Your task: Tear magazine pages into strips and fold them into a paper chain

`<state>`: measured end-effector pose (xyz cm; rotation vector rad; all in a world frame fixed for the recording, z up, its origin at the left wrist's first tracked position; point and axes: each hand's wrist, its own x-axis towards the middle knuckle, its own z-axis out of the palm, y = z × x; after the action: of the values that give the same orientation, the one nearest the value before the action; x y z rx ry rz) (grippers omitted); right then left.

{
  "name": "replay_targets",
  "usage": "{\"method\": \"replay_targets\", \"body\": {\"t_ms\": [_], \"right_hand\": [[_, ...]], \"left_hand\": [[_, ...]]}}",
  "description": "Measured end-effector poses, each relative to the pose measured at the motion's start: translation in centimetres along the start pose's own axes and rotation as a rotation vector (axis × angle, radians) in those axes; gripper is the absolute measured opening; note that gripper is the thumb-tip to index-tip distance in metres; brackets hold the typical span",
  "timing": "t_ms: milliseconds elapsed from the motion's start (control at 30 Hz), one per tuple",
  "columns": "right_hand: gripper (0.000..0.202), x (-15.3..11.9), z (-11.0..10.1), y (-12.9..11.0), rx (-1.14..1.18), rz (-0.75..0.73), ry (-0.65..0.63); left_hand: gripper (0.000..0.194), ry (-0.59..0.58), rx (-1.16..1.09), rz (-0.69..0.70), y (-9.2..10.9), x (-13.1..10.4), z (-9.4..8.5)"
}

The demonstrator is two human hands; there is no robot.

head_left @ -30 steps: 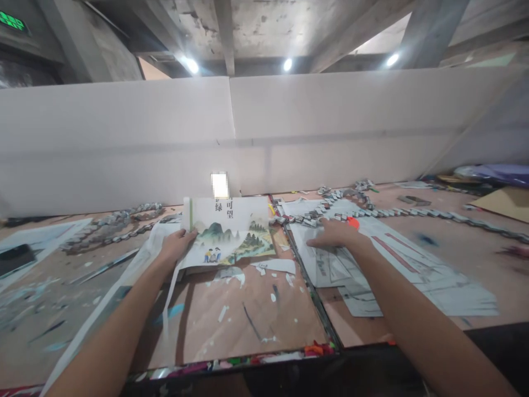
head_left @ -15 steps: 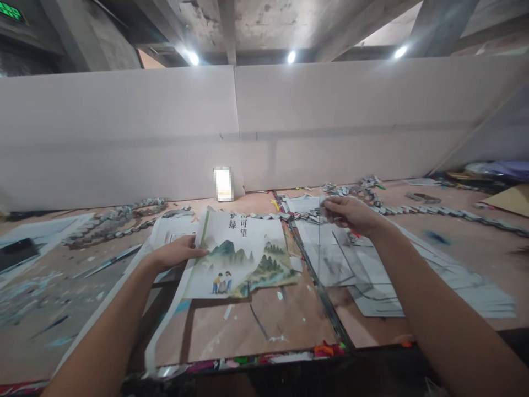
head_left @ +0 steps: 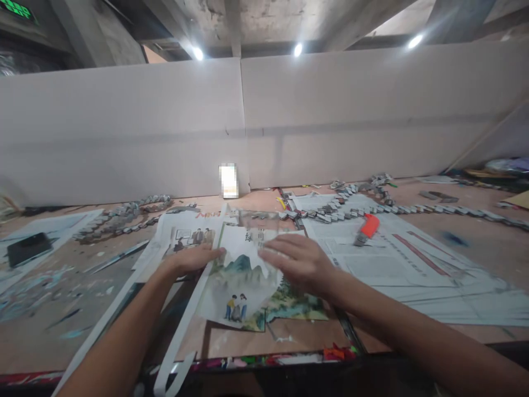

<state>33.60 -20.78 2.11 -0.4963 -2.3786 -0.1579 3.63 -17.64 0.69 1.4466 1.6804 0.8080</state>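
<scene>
My left hand (head_left: 192, 260) is closed on the left edge of a printed paper sheet (head_left: 235, 281), its thumb on top. The sheet shows green mountains, two figures and dark lettering. Its lower edge casts a shadow on the table. My right hand (head_left: 303, 262), somewhat blurred, rests over the upper right of the sheet with its fingers stretched flat. Its palm and fingers cover part of the lettering. A see-through strip (head_left: 258, 216) shows faintly along the sheet's top; what it is I cannot make out. Newspaper (head_left: 192, 237) lies by my left hand.
A red box cutter (head_left: 367, 229) lies on newspapers (head_left: 384, 264) to the right. Folded-paper chains (head_left: 417, 209) run across the back. A black phone (head_left: 30, 249) lies at the left, beside a long thin blade-like tool (head_left: 119, 256). A bright blurred-out device (head_left: 229, 181) leans against the white partition (head_left: 165, 121).
My right hand has moved left, from the newspapers onto the printed sheet. The clear sheet it held has left its fingers. The printed sheet sits lower in view, and the box cutter is uncovered.
</scene>
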Motion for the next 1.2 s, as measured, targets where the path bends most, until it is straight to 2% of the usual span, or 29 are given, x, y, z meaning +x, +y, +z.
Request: {"method": "replay_targets", "body": {"t_ms": [67, 100, 200, 267, 300, 333, 367, 400, 433, 467, 500, 533, 567, 633, 700, 867, 967, 1100, 1200], "right_hand": [[0.036, -0.7, 1.7, -0.4, -0.050, -0.105, -0.105], [0.036, -0.9, 2.3, -0.7, -0.063, -0.128, -0.167], [0.032, -0.9, 2.9, -1.8, -0.064, -0.148, -0.333], [0.030, -0.6, 2.6, -2.5, -0.025, -0.143, -0.426], [0.029, -0.5, 2.3, -2.7, 0.009, -0.134, -0.457], [0.029, -0.4, 2.0, -2.7, 0.045, -0.109, -0.470], [0.030, -0.4, 1.6, -2.5, 0.078, -0.065, -0.467], [0.034, -0.6, 1.4, -2.2, 0.104, -0.002, -0.459], [0.039, -0.8, 1.1, -1.8, 0.117, 0.077, -0.449], [0.047, -1.2, 1.0, -1.2, 0.118, 0.163, -0.452], [0.059, -1.7, 1.0, -0.6, 0.110, 0.246, -0.474], [0.073, -2.1, 1.2, 0.0, 0.095, 0.321, -0.509], [0.084, -2.5, 1.4, 0.5, 0.084, 0.380, -0.560], [0.092, -3.1, 2.2, 1.2, 0.071, 0.446, -0.636], [0.093, -3.1, 3.0, 1.6, 0.055, 0.467, -0.664], [0.098, -2.0, 4.0, 2.2, 0.014, 0.470, -0.679], [0.097, -1.4, 3.8, 2.8, 0.016, 0.459, -0.676], [0.078, -0.8, 3.1, 4.2, -0.010, 0.460, -0.605], [0.080, -0.4, 3.0, 5.6, -0.114, 0.504, -0.569]], "left_hand": [[0.028, -0.216, 0.080, -0.067, -0.2, 0.0, 0.0], [0.030, -0.279, 0.121, -0.079, -0.3, 0.0, -0.2], [0.037, -0.249, 0.234, -0.078, -0.2, -0.3, -1.3], [0.044, -0.112, 0.356, -0.068, 0.6, -0.7, -2.1], [0.047, 0.016, 0.441, -0.038, 1.2, -1.0, -2.3], [0.049, 0.179, 0.546, 0.014, 2.1, -1.4, -2.3], [0.053, 0.287, 0.647, 0.064, 2.9, -1.9, -1.9], [0.054, 0.319, 0.711, 0.134, 3.7, -2.4, -1.3], [0.052, 0.289, 0.744, 0.247, 4.4, -2.9, -0.4], [0.052, 0.209, 0.767, 0.403, 4.8, -3.3, 0.8], [0.057, 0.109, 0.789, 0.553, 4.9, -3.6, 2.0], [0.067, -0.038, 0.824, 0.651, 4.7, -3.6, 3.3], [0.078, -0.168, 0.852, 0.687, 4.3, -3.5, 4.4], [0.082, -0.293, 0.901, 0.643, 2.9, -2.8, 6.1], [0.080, -0.307, 0.927, 0.623, 1.6, -1.5, 6.9], [0.079, -0.208, 0.931, 0.589, 0.5, 0.5, 6.5], [0.078, -0.190, 0.929, 0.559, 0.5, 0.1, 6.3], [0.079, -0.113, 0.945, 0.522, 0.2, -1.4, 6.1], [0.080, -0.044, 0.965, 0.519, 0.2, -2.1, 6.1]]}}
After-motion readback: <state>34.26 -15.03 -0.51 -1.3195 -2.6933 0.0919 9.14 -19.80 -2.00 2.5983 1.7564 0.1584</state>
